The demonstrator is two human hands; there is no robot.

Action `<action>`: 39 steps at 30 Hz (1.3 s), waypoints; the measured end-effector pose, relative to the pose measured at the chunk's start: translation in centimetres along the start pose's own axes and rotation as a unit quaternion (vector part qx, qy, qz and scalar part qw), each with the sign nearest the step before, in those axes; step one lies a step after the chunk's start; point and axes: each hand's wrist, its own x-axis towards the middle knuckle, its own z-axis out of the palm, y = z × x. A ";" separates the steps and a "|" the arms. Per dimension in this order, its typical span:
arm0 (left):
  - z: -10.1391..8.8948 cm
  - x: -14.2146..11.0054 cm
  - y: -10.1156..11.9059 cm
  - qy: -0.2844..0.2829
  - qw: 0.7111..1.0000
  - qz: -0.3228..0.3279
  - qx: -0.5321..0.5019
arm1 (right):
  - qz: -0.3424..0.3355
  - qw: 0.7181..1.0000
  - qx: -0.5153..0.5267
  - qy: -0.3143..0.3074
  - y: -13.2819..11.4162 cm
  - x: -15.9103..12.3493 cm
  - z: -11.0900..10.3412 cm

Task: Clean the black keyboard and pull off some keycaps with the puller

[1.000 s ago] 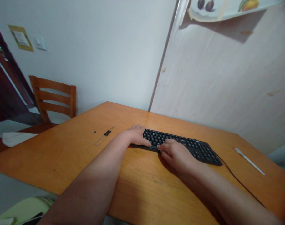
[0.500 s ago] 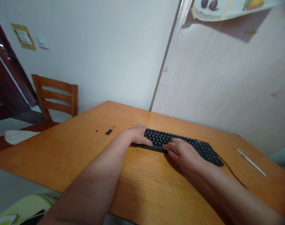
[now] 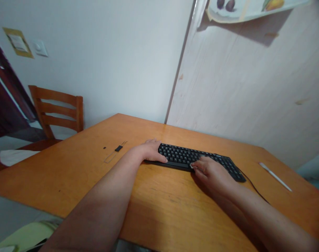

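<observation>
Hands apart: L hand [image 3: 151, 151] palm-down at left end of black kbd [image 3: 191, 154], prob. bracing it; R hand [image 3: 212, 174] bunched on keys [image 3: 209, 157], grip unclear.

The head-worn camera looks forward and down from close range onto a black keyboard [image 3: 191, 155] on a wooden table [image 3: 175, 217].

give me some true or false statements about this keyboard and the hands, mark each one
The left hand rests on the left end of the black keyboard. True.
The right hand is off the keyboard. False: its fingertips touch the keyboard.
A cable runs from the keyboard across the wooden table. True.
A white rod lies left of the keyboard. False: it lies to the right.
A wooden chair stands beyond the table. True.
</observation>
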 end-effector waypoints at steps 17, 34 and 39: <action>-1.2 -1.3 -0.2 -0.014 0.998 0.007 -0.057 | -0.001 0.996 0.090 0.011 1.2 1.5 -1.6; -0.8 -1.8 -1.1 -0.028 0.999 -0.040 -0.010 | 0.008 1.000 0.024 -0.001 -4.3 13.1 0.3; -0.6 -1.6 -1.1 -0.025 0.998 -0.046 -0.024 | 0.019 0.999 -0.015 -0.030 -5.5 14.5 0.6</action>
